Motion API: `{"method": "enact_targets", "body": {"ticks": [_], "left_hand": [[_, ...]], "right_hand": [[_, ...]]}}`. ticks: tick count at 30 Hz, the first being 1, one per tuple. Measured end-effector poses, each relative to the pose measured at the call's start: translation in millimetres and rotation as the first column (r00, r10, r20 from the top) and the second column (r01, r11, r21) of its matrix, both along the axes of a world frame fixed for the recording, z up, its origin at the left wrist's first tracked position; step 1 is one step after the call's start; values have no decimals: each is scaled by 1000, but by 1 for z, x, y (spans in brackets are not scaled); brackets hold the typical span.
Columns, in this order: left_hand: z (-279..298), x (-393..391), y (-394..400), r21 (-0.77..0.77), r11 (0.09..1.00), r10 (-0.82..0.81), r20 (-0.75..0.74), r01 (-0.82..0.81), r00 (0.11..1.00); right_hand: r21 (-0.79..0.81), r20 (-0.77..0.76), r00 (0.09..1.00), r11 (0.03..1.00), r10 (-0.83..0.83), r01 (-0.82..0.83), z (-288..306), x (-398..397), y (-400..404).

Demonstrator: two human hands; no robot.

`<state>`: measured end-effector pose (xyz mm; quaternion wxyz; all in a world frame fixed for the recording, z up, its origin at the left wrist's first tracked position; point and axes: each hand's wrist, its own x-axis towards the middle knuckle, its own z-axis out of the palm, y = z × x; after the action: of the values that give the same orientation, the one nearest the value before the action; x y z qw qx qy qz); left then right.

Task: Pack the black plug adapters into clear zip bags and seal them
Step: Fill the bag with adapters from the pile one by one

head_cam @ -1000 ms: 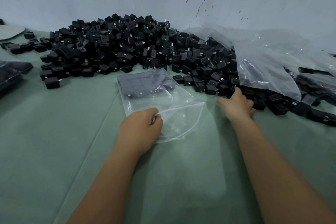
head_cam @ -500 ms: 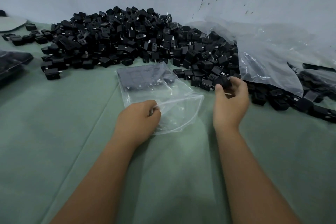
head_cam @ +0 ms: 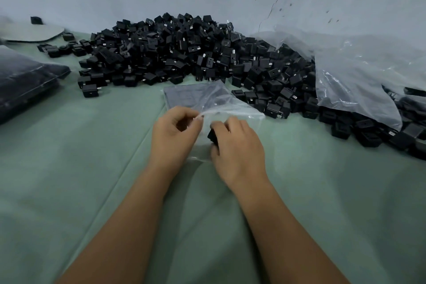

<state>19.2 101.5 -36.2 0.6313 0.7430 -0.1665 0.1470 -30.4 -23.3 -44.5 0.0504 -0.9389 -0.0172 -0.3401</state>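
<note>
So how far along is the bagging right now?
Early days. Done: what looks like one filled bag at the left edge. In hand: the left hand pinches the open mouth of a clear zip bag while the right hand brings a black adapter to it; the bag is not sealed. Left: the big pile of adapters, plus more spilling from the large plastic sack.

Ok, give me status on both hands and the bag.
Left hand pinching the clear zip bag mouth open. Right hand holding one black adapter at the opening. Not yet sealed. Nothing blocking.
</note>
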Motion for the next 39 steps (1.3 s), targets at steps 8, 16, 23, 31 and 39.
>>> {"method": "enact_targets", "body": {"ticks": [8,16,23,31,39], "left_hand": [[7,-4,7,-124,982,-139,21,140,990],[-7,18,25,382,861,424,-172,-337,889],[-6,18,22,508,814,422,-182,-283,888],[-9,21,24,449,844,414,-198,-293,889],[-6,21,28,389,877,385,-220,-281,896]], "right_hand": [[353,-209,952,925,225,-141,0,6,-1],[788,-205,893,609,401,-93,-1,4,-3],[626,-295,861,764,414,-153,-1,5,0],[203,-443,849,955,288,-217,-3,15,5],[323,-550,735,913,396,-249,10,31,5]]}}
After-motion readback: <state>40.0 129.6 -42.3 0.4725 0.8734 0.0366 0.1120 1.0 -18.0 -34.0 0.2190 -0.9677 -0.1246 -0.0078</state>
